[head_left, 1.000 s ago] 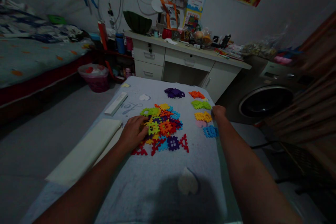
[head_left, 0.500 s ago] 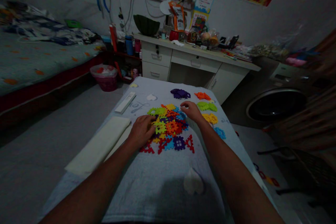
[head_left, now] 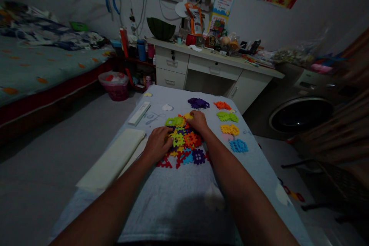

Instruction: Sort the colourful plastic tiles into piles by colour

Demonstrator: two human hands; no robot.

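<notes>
A pile of coloured plastic interlocking tiles (head_left: 190, 138) lies mid-table, with green, orange, red, purple, yellow and blue pieces overlapping. My left hand (head_left: 157, 144) rests against the pile's left side, fingers stretched over the tiles, beside a light-green window tile (head_left: 178, 139). At the far right of the pile my right hand (head_left: 198, 120) has its fingers bent down, close to a yellow tile (head_left: 188, 116). What lies under those fingertips is hidden. A purple window tile (head_left: 198, 156) sits at the near edge, and my right wrist and forearm cover part of the pile's right side.
Sorted heaps stand along the right: purple (head_left: 198, 103), orange (head_left: 222, 105), green (head_left: 227, 117), yellow (head_left: 230, 129) and light blue (head_left: 239, 145). A folded cream cloth (head_left: 112, 161) and a white box (head_left: 139, 113) lie left. Behind the table is a desk (head_left: 213, 70).
My right hand has moved left, from the pile's right edge onto its far part. Its forearm no longer overlaps the light-blue heap. My left hand stays nearly in place.
</notes>
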